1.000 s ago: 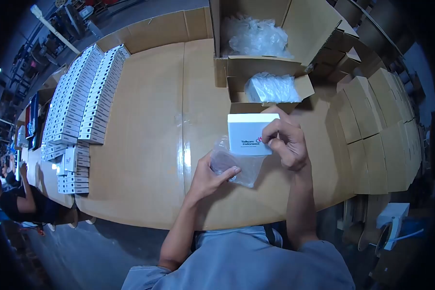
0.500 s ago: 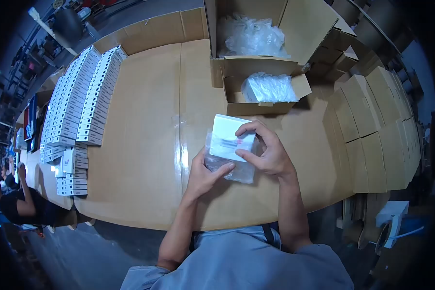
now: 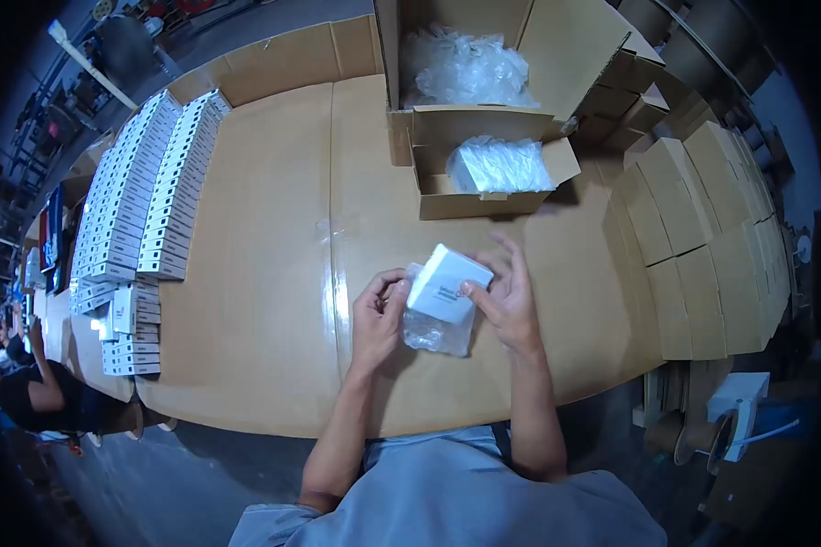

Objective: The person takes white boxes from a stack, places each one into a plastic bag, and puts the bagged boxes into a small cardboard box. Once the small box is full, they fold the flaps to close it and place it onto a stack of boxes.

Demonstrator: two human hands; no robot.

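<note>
A small white box [image 3: 447, 284] with printing on its face sits tilted between my hands, over the cardboard-covered table. My right hand [image 3: 511, 305] grips its right side with the thumb on the printed face, the index finger raised away from it. Behind and below the box hangs a clear plastic bag [image 3: 436, 337], its upper left edge pinched in the fingers of my left hand [image 3: 379, 314]. The box overlaps the upper part of the bag in this view.
A small open carton [image 3: 479, 208] holds plastic-wrapped boxes [image 3: 502, 166]. Behind it, a larger carton [image 3: 588, 55] contains clear plastic bags [image 3: 470, 68]. White boxes [image 3: 123, 196] stand in long rows at left; brown cartons [image 3: 702, 246] are stacked at right. Another person [image 3: 46, 387] is at far left.
The white box has turned clockwise, and the printing on its face looks different. My left fingers have moved up to the bag's upper edge. My right index finger has lifted off the box.
</note>
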